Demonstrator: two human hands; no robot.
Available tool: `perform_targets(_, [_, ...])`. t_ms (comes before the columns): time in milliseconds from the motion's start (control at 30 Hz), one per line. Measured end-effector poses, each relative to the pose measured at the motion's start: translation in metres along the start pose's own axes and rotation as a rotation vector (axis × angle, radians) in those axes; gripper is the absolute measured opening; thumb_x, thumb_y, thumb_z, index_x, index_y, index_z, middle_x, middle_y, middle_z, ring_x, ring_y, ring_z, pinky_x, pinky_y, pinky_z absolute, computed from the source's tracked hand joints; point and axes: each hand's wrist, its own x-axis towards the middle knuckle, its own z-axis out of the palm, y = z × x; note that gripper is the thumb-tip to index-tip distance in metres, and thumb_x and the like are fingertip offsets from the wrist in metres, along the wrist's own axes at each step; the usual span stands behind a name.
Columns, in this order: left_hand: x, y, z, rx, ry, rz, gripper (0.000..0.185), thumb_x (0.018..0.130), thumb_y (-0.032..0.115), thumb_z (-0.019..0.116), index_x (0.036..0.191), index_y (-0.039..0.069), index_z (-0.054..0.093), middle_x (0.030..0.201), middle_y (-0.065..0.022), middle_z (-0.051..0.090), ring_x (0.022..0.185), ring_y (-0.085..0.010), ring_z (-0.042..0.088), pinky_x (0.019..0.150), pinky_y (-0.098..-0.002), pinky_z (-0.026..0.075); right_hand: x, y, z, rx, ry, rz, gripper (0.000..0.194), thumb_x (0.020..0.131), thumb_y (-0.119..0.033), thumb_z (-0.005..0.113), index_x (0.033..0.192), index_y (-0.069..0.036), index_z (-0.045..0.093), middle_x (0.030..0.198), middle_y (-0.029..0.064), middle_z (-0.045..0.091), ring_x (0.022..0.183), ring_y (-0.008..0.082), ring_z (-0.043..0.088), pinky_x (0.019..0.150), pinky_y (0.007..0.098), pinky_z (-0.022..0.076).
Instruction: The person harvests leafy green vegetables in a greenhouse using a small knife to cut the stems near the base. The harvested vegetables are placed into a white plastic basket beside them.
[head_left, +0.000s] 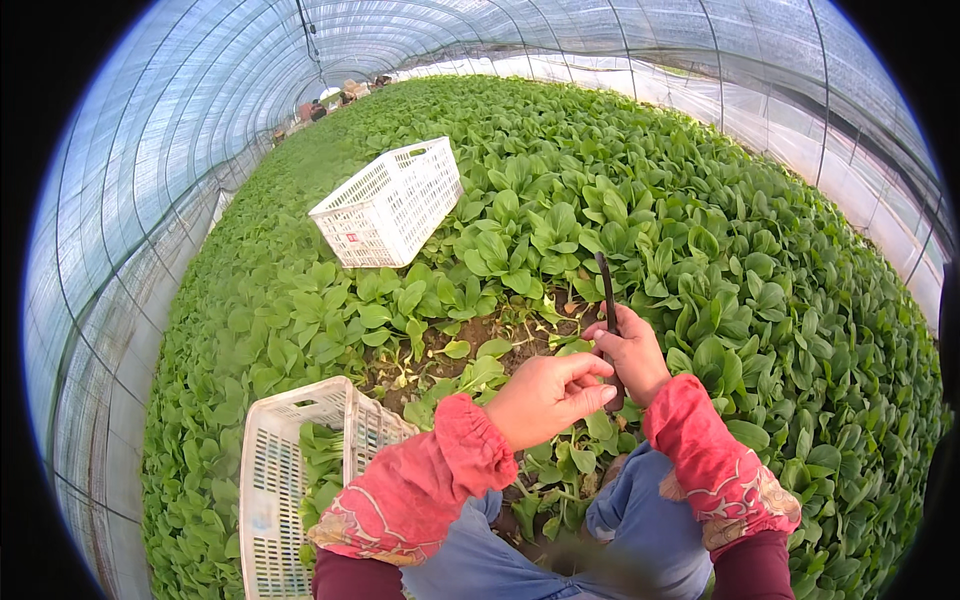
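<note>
My right hand (634, 355) grips a slender dark hand tool (608, 292), possibly a knife, held roughly upright above my knees. The tool's narrow, slightly curved end points away from me and its wider end is towards me. Thumb and index finger of my left hand (551, 394) meet at that wider end; whether they pinch it or only touch it is not clear. Below both hands lie cut and loose green leaves (581, 454) on the soil. Leafy greens like bok choy (495, 255) grow densely just beyond.
A white plastic crate (259, 480) holding cut greens (324, 450) stands at my left. Another white crate (420, 199) sits tilted on the plants ahead. Bare soil (476, 334) shows between them. Plastic film walls (112, 247) on hoops enclose the bed; people (318, 111) are far off.
</note>
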Motion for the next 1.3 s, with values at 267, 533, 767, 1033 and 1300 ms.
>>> perform_targets(267, [-0.077, 0.089, -0.065, -0.222, 0.629, 0.891, 0.082, 0.082, 0.034, 0.071, 0.141, -0.003, 0.027, 0.116, -0.0195, 0.057, 0.103, -0.0227, 0.057, 0.081, -0.0322, 0.049, -0.005, 0.010, 0.002, -0.195, -0.101, 0.144, 0.046, 0.087, 0.002, 0.049, 0.132, 0.002, 0.038, 0.093, 0.0066, 0.058, 0.066, 0.0109, 0.055, 0.056, 0.0248, 0.0484])
perform_targets(533, [-0.069, 0.055, -0.088, -0.120, 0.782, 0.729, 0.081, 0.083, 0.034, 0.070, 0.141, -0.003, 0.027, 0.117, -0.0201, 0.056, 0.105, -0.0238, 0.057, 0.082, -0.0330, 0.049, -0.017, 0.029, 0.006, -0.672, -0.338, 0.046, 0.047, 0.082, -0.007, 0.055, 0.127, 0.002, 0.045, 0.089, 0.0148, 0.064, 0.080, 0.0289, 0.063, 0.074, 0.0351, 0.0485])
perform_targets(767, [-0.085, 0.059, -0.114, -0.017, 0.905, 0.813, 0.080, 0.083, 0.033, 0.069, 0.141, -0.003, 0.027, 0.118, -0.0207, 0.055, 0.106, -0.0248, 0.056, 0.083, -0.0338, 0.048, -0.018, 0.034, -0.003, -0.822, -0.319, 0.063, 0.042, 0.079, -0.008, 0.056, 0.119, 0.004, 0.050, 0.087, 0.0192, 0.064, 0.081, 0.0332, 0.063, 0.073, 0.0395, 0.0486])
perform_targets(1033, [-0.088, 0.026, -0.130, 0.062, 0.818, 0.615, 0.079, 0.084, 0.032, 0.068, 0.141, -0.003, 0.027, 0.119, -0.0213, 0.054, 0.107, -0.0259, 0.055, 0.085, -0.0346, 0.047, -0.019, 0.034, -0.004, -0.799, -0.413, 0.076, 0.047, 0.085, -0.007, 0.057, 0.129, 0.002, 0.045, 0.083, 0.0079, 0.060, 0.068, 0.0142, 0.057, 0.062, 0.0298, 0.0487])
perform_targets(1300, [-0.112, 0.015, -0.154, 0.215, 0.846, 0.386, 0.077, 0.084, 0.032, 0.067, 0.141, -0.003, 0.028, 0.120, -0.0220, 0.053, 0.108, -0.0270, 0.054, 0.086, -0.0355, 0.047, -0.044, 0.034, 0.015, -1.222, -0.718, -0.222, 0.029, 0.076, -0.003, 0.050, 0.105, 0.003, 0.048, 0.084, 0.0211, 0.061, 0.072, 0.0390, 0.064, 0.057, 0.0459, 0.0513])
